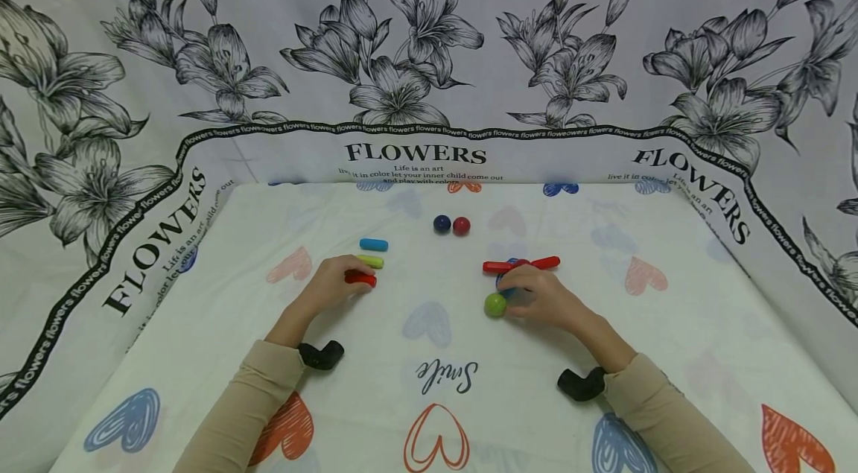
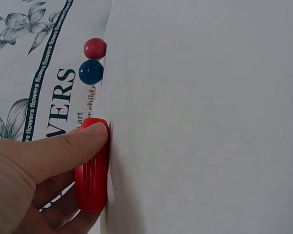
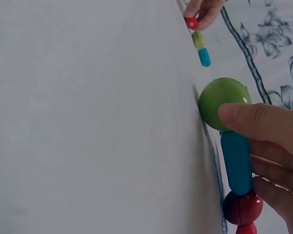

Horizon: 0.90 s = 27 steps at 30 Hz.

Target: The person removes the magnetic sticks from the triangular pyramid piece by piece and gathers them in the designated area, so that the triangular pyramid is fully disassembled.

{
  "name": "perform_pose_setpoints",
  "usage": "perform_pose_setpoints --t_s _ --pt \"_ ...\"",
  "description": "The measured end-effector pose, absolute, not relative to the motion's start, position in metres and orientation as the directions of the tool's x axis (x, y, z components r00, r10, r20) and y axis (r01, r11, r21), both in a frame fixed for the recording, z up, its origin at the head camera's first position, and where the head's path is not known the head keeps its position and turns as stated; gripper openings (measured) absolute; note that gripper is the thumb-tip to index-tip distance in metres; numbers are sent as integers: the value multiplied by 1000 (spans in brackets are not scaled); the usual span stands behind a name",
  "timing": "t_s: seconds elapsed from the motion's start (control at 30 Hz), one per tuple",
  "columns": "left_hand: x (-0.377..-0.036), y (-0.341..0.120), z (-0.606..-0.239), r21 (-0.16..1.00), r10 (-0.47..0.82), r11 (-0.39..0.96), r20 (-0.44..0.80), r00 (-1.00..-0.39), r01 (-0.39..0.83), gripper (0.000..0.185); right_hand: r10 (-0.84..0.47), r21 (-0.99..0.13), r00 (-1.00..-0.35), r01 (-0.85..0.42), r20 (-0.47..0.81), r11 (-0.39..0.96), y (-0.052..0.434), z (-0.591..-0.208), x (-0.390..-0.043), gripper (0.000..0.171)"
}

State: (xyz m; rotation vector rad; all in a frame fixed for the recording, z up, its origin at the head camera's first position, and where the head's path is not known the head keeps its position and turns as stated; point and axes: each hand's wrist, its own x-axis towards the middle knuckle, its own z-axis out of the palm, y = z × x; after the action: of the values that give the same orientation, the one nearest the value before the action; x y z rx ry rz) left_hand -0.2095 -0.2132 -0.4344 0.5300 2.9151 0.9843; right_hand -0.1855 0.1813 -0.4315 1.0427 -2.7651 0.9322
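Observation:
My left hand (image 1: 335,284) pinches a short red rod (image 1: 361,278) on the cloth, thumb on top of the red rod (image 2: 92,170) in the left wrist view. Just beyond it lie a yellow-green rod (image 1: 371,261) and a blue rod (image 1: 373,244). My right hand (image 1: 536,294) grips a joined piece: a green ball (image 3: 223,102), a blue rod (image 3: 236,162) and a red ball (image 3: 242,207). The green ball (image 1: 495,305) shows left of the fingers. Two red rods (image 1: 497,267) (image 1: 546,262) spread out behind that hand.
A dark blue ball (image 1: 442,223) and a red ball (image 1: 461,226) lie side by side further back, apart from both hands. The heart-print tablecloth (image 1: 429,354) is walled on three sides by a flower-print sheet (image 1: 415,48).

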Motion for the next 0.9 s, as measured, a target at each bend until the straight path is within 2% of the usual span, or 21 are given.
perform_pose_setpoints --t_s 0.23,0.4,0.7,0.9 --pt "-208 -212 -433 585 314 758 61 -947 289 22 -579 -507 -778 -611 243 608 183 -431 -188 31" --pt "-206 -212 -430 605 306 746 62 -950 279 22 -589 -458 -752 -653 295 604 184 -430 -191 27" --pt "-197 -202 -420 619 357 675 204 -912 402 23 -627 -366 -701 -712 339 599 185 -432 -198 25" --pt "-192 -187 -417 607 389 668 210 -897 431 20 -640 -355 -694 -720 332 597 185 -434 -203 23"
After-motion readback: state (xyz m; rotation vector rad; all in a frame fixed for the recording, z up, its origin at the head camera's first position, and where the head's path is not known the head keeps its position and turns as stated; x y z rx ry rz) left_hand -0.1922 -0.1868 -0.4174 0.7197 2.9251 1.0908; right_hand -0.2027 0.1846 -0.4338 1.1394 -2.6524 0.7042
